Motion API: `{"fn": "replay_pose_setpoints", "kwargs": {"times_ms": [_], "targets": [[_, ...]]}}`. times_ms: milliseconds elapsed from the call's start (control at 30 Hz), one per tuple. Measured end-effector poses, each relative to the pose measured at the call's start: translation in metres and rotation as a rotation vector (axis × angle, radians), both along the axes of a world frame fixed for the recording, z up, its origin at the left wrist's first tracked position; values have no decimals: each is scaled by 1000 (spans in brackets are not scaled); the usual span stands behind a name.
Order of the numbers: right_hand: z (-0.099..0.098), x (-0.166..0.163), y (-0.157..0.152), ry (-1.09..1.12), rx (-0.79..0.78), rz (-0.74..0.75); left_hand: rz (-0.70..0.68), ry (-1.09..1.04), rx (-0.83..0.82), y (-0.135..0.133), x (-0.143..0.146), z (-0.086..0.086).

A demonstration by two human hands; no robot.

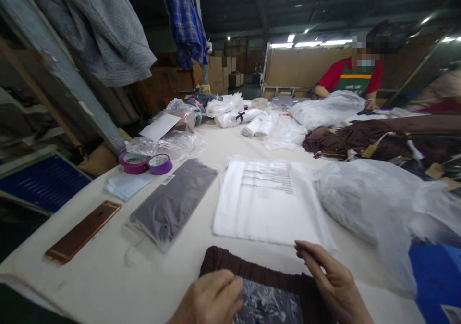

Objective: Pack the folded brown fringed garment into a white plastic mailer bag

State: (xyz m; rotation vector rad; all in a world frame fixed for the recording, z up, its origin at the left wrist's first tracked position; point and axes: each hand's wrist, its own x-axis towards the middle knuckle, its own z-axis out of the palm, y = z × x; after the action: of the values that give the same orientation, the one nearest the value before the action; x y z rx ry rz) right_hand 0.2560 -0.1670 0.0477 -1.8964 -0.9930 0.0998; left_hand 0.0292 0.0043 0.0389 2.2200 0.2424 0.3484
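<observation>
A dark brown pleated garment (252, 271) lies at the near edge of the white table (108, 280), with a crinkled clear plastic sheet (268, 305) on top of it. My left hand (211, 300) rests with curled fingers on the garment's left part, touching the plastic's edge. My right hand (331, 280) lies flat on the garment's right side, fingers pointing up-left, beside a stack of flat white plastic bags (270, 204) with printed lines.
A bagged grey garment (175, 201), a rose-gold phone (82, 230), two purple tape rolls (146, 163), and bulky clear bags (378, 204) crowd the table. Brown garments (360, 139) pile at the right. A person in a red shirt (349, 79) works at the far end.
</observation>
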Motion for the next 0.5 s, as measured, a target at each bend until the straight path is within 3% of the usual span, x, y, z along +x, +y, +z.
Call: {"fn": "replay_pose_setpoints", "kwargs": {"times_ms": [100,167,333,500], "targets": [[-8,14,30,-336,-195,107,49,-25,191,32,40,16],[-14,21,48,-476,-346,160,39,50,269,49,68,13],[-21,36,78,-546,-549,278,-77,205,365,72,116,-13],[-21,48,88,-557,-652,364,-76,255,346,79,125,-17]]}}
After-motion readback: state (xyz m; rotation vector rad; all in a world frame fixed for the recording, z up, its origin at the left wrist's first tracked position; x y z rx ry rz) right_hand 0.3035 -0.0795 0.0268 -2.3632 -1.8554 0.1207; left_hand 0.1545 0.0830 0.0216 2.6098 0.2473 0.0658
